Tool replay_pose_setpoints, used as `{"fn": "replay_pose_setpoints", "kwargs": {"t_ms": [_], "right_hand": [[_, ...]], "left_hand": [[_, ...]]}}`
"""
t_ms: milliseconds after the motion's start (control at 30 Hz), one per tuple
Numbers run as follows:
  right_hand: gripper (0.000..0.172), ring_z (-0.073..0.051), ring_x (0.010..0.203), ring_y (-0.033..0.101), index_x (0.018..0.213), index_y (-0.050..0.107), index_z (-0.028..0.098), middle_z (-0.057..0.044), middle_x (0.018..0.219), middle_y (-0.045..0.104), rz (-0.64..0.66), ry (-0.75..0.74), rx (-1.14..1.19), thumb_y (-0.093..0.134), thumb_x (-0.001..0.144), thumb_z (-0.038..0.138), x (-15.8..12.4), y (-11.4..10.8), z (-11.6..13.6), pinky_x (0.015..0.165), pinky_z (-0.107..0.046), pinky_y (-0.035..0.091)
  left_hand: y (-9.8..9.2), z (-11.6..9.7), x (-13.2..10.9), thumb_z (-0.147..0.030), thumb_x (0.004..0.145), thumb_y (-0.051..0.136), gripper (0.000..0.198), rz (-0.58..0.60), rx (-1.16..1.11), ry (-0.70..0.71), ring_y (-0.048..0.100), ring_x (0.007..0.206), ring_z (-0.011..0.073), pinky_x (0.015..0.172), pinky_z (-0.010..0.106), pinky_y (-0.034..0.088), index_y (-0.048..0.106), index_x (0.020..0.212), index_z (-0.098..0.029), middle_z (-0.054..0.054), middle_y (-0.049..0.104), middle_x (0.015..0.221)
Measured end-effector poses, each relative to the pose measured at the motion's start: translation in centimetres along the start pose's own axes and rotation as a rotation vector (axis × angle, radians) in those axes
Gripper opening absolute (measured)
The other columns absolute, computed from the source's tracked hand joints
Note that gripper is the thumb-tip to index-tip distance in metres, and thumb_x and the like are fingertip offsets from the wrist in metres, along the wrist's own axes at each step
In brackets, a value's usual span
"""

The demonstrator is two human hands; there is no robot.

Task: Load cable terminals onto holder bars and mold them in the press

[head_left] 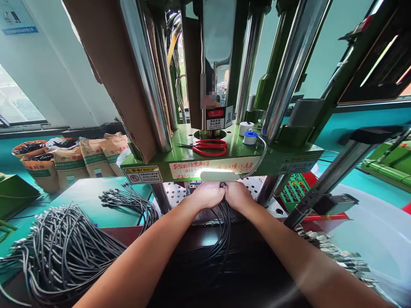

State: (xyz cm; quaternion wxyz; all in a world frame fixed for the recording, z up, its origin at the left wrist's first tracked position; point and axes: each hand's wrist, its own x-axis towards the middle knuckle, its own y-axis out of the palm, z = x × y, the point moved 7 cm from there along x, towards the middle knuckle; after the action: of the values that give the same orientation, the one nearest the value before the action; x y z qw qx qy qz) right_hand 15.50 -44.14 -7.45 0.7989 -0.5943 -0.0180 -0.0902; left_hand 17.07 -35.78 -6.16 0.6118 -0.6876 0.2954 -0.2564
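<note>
My left hand point(208, 194) and right hand point(236, 194) are both closed around the ends of a bunch of thin black cables point(221, 226), pressed together under the green steel press platform point(224, 164). I judge loading barely begun: a big heap of loose black cables point(64, 252) lies untouched at my left.

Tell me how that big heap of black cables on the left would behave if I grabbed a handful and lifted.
The heap of black cables would probably sag and droop, since the strands already curve loosely. They lie crossed over each other, so a handful would likely drag neighbours along in a tangle. The metal ends would probably swing and snag. The same cables hang limp from the left hand and right hand.
</note>
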Motion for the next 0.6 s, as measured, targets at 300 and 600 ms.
{"fn": "replay_pose_setpoints", "kwargs": {"t_ms": [300,600], "right_hand": [[0.033,-0.025,0.100,0.061,0.109,0.065,0.014,-0.015,0.109,0.067,0.042,-0.096,-0.031,0.044,0.085,0.017,0.7,0.6,0.5,0.080,-0.029,0.043],[0.041,-0.027,0.112,0.054,0.111,0.066,0.014,-0.015,0.116,0.063,-0.041,-0.124,-0.049,0.035,0.095,0.033,0.3,-1.5,-0.3,0.095,-0.036,0.039]], "left_hand": [[1.1,0.1,0.5,-0.025,0.089,0.028,0.040,0.022,0.023,-0.002,0.058,0.107,0.0287,0.092,0.039,0.043,0.063,0.098,-0.007,0.019,0.063,0.113],[-1.0,1.9,-2.7,-0.023,0.089,0.026,0.044,-0.145,0.011,-0.128,0.050,0.119,0.0224,0.104,0.036,0.034,0.051,0.122,-0.010,0.014,0.056,0.127]]}}
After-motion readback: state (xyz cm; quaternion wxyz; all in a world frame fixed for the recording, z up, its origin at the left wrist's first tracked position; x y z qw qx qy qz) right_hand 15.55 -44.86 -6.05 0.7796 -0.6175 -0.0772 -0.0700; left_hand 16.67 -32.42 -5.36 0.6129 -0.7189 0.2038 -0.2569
